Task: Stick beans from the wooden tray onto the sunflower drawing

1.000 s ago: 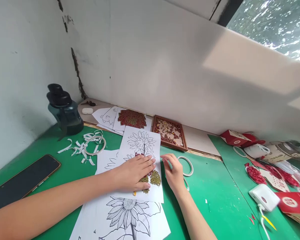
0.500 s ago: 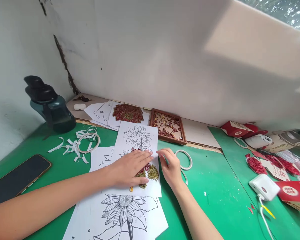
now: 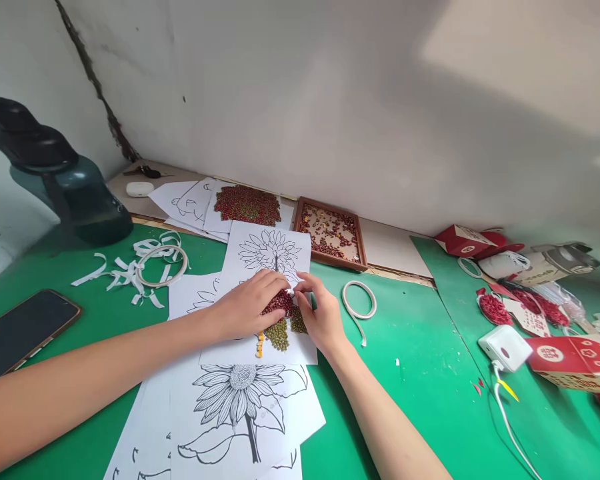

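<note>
My left hand [image 3: 253, 305] lies over a sheet of paper [image 3: 307, 350] with a printed flower [image 3: 270, 248]. Its fingers are stretched and a little bent, with the thumb apart. Beneath and beside it are red beans [image 3: 279, 303], green beans [image 3: 277, 335] and a short row of yellow corn kernels [image 3: 260, 345], all on the sheet. My right hand [image 3: 324, 319] is at the sheet's right edge, thumb and forefinger pinched close to my left fingertips. A small white bit shows there; I cannot make out what the pinch holds.
Sunflower sheets [image 3: 243, 413] lie underneath. Behind stand a wooden tray [image 3: 363, 247] of beans and a bean-covered picture [image 3: 247, 205]. Tape rolls [image 3: 345, 300], paper strips [image 3: 127, 273], a phone [image 3: 27, 333] and a bottle [image 3: 75, 187] surround them; a white charger [image 3: 505, 347] and red boxes [image 3: 575, 360] are right.
My right hand has moved left onto the sheet, its fingers now pinched near my left fingertips. My left hand has drawn back and bent its fingers, uncovering more beans and the corn. The view has shifted.
</note>
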A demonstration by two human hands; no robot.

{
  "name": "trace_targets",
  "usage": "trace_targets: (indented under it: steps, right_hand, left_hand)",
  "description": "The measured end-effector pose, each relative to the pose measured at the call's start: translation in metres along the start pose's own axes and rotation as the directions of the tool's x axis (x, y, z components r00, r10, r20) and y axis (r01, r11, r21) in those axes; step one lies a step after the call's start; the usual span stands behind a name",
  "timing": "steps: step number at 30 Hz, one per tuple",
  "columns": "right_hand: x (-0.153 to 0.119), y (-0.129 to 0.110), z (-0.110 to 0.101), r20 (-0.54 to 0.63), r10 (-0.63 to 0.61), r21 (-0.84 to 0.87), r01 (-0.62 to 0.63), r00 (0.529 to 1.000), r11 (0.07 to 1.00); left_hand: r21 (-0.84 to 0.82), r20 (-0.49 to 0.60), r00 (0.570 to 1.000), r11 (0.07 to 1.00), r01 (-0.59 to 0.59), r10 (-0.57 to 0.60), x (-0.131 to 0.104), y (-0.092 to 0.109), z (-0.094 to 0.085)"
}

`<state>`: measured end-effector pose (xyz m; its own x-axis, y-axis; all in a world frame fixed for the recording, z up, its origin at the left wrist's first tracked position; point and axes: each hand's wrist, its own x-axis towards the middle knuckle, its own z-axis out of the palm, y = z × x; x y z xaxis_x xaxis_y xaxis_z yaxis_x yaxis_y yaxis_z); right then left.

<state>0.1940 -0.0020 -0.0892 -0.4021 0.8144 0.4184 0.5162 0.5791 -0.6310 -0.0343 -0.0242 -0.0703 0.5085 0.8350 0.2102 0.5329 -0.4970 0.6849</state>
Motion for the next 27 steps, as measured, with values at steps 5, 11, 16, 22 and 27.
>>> trace_targets:
  steps: [5, 11, 16, 22, 27]
  right_hand:
    - [0.0019, -0.0003, 0.0053, 0.011, -0.029, -0.055, 0.029, 1.0, 0.998]
    - [0.0009, -0.0021, -0.0001, -0.016, 0.075, 0.055, -0.074, 0.997, 0.996]
    - [-0.0005, -0.004, -0.0019, -0.019, 0.091, 0.059, -0.09, 0.996, 0.994]
    - [-0.0009, -0.007, -0.0016, -0.045, -0.03, -0.047, 0.028, 0.999, 0.999]
    - [-0.0012, -0.008, -0.0029, -0.038, -0.035, -0.062, 0.032, 0.999, 0.998]
  left_hand:
    - [0.047, 0.012, 0.999, 0.998, -0.04, 0.039, -0.0004, -0.0009, 0.0017]
    - [0.079, 0.014, 0.998, 0.995, -0.058, 0.057, -0.0008, -0.0013, 0.0031]
    - [0.09, 0.009, 0.998, 0.994, -0.056, 0.055, -0.0018, -0.0022, 0.0045]
    - [0.106, 0.02, 0.997, 0.991, -0.078, 0.076, -0.0015, -0.0006, 0.0028]
    - [0.107, 0.034, 0.997, 0.992, -0.069, 0.066, -0.0015, 0.0011, 0.0015]
